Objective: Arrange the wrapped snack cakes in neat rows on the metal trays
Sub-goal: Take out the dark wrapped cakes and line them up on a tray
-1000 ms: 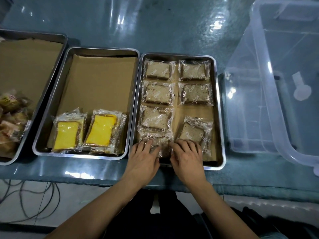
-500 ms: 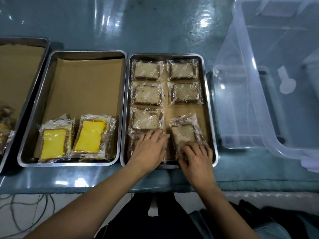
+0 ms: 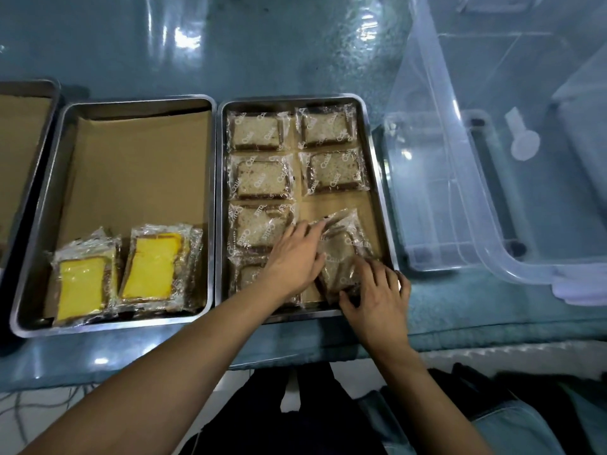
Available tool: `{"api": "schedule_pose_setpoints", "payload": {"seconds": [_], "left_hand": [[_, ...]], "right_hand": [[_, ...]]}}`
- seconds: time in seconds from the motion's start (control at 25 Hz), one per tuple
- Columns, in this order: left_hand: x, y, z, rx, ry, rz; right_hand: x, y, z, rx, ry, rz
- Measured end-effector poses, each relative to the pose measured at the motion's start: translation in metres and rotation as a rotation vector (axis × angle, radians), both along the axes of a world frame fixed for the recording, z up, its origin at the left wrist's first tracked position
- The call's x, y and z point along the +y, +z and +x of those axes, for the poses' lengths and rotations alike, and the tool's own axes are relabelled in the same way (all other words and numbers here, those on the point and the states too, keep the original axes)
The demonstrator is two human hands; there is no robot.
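STEP: I judge squaring the last cake (image 3: 341, 254), lower right of right tray (image 3: 377, 178) | GRIP: left hand (image 3: 292, 257) flat on it, right hand (image 3: 377, 290) pinches its near edge | NEXT: I would turn it square into the row.

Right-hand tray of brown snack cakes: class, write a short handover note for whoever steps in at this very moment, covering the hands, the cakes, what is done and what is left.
Left hand: fingers straight, touching the tilted cake in the right tray.
Right hand: fingers curled at that cake's near edge, by the tray's near right corner.
Done: five brown cakes lie flat in two columns; a sixth is partly under the left wrist.
Left: square the tilted cake into the right column's bare stretch.
Middle tray: two yellow cakes at its near end, otherwise bare paper.
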State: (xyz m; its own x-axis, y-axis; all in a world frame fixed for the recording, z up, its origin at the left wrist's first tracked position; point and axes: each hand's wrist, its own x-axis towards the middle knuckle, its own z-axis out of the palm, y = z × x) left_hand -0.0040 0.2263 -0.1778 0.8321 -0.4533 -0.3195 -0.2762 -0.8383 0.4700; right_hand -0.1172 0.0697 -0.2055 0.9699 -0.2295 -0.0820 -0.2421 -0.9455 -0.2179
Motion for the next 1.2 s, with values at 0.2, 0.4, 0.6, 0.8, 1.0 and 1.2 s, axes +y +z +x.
{"api": "schedule_pose_setpoints", "payload": {"seconds": [0.2, 0.4, 0.6, 0.8, 1.0, 1.2], "left_hand": [[0.001, -0.003, 0.007, 0.108, 0.113, 0.029], [0.014, 0.006, 0.009, 0.243, 0.447, -0.346], [0.038, 0.014, 0.013, 0.257, 0.848, -0.527], [0.055, 0.007, 0.011, 0.084, 0.915, -0.391], [0.067, -0.004, 0.008, -0.039, 0.825, -0.195], [0.059, 0.000, -0.010, -0.241, 0.324, 0.015]], "right_hand": [[-0.001, 0.008, 0.003, -0.029, 0.006, 0.093], [-0.008, 0.016, 0.016, -0.136, -0.032, 0.230], [-0.014, 0.007, 0.030, -0.036, 0.127, 0.149], [-0.007, 0.003, 0.020, 0.045, 0.132, 0.012], [-0.006, 0.007, 0.021, -0.041, 0.064, -0.002], [0.018, 0.012, 0.047, 0.058, 0.011, -0.093]]}}
